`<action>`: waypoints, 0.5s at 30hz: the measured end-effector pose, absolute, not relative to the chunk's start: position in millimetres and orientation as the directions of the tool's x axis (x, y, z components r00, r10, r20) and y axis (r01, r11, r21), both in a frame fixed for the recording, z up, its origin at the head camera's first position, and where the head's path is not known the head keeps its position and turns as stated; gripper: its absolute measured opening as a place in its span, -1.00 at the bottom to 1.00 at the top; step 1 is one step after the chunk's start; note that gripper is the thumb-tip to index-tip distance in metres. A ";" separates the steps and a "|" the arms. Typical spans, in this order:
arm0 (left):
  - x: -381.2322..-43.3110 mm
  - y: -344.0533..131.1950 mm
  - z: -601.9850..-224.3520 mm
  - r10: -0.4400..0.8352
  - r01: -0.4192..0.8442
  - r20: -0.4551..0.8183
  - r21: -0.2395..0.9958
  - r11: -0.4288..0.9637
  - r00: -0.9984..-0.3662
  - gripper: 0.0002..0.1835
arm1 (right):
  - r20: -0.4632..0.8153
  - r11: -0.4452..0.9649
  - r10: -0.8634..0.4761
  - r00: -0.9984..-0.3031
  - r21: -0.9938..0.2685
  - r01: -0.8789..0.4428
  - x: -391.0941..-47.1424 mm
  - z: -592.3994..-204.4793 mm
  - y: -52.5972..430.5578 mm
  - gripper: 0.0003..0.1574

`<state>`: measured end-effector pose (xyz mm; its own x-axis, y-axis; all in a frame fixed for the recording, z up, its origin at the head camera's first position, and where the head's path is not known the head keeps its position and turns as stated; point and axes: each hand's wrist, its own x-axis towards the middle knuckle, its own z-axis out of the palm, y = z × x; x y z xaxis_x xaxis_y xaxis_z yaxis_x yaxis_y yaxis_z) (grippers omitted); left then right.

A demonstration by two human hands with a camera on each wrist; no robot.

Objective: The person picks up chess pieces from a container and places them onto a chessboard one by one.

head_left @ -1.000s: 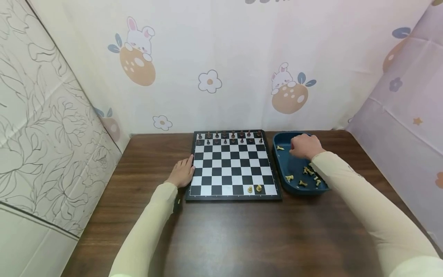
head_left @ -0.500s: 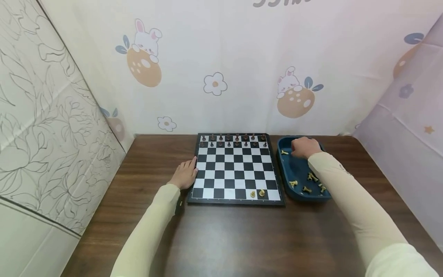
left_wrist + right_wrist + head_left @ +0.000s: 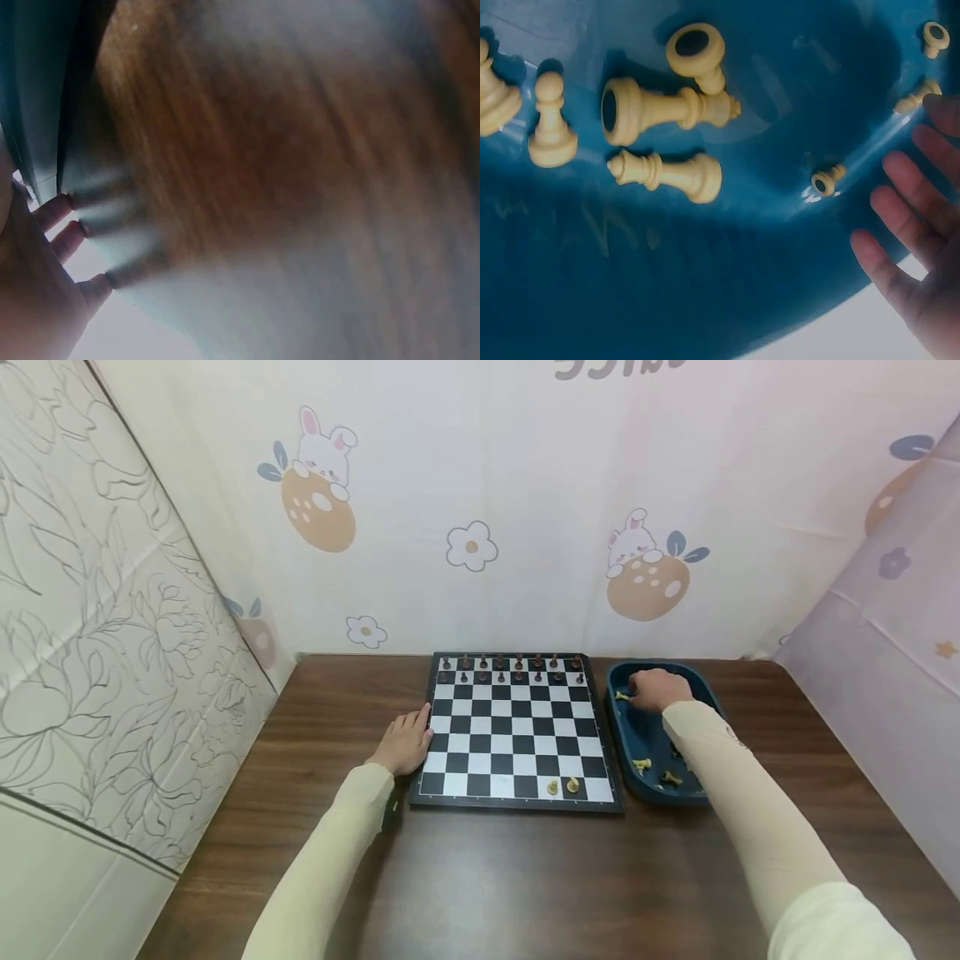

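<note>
My left hand (image 3: pixel 405 743) lies beside the chessboard (image 3: pixel 491 722), its straight fingers touching the board's left edge. Over the far half of the blue tray (image 3: pixel 636 735) is my right hand (image 3: pixel 660 690), fingertips right at a pale yellow chess piece (image 3: pixel 622 696). In the right wrist view its fingers are spread and relaxed, and one fingertip overlaps a small piece (image 3: pixel 915 99) by the tray wall. More pale pieces lie loose there, among them a pawn (image 3: pixel 553 124) and a tall piece (image 3: pixel 664 112) on its side.
Two rows of dark pieces (image 3: pixel 519 664) stand along the board's far side. Two pale pieces, one a pawn (image 3: pixel 552 787), stand on its near row at the right. Wooden table (image 3: pixel 487 877) surrounds board and tray. A patterned cloth wall (image 3: pixel 525 602) rises behind.
The head view has shifted, so the scene sits lower and further right. My right hand has moved slightly left in the tray, closer to the pale piece. The left hand stays at the board.
</note>
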<state>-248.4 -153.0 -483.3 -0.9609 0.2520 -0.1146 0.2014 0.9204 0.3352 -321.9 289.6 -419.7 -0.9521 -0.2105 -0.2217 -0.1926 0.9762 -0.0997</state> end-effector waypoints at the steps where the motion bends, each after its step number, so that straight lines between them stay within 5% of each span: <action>1: -248.4 -152.9 -483.7 0.253 0.202 -0.115 0.337 0.920 -0.961 -0.40 | -0.218 0.976 -0.209 -0.953 -0.104 -0.191 -321.8 -421.0 289.4 -0.68; 15: -249.6 -152.3 -486.4 0.235 0.190 -0.113 0.317 0.929 -0.965 -0.40 | -0.135 0.975 -0.213 -0.968 -0.086 -0.203 -324.1 -441.4 285.7 -0.86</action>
<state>-249.6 -152.3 -486.4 -0.9654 0.2354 -0.1126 0.1896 0.9292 0.3171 -324.1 285.7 -441.4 -0.9676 -0.2131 -0.1351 -0.2028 0.9754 -0.0860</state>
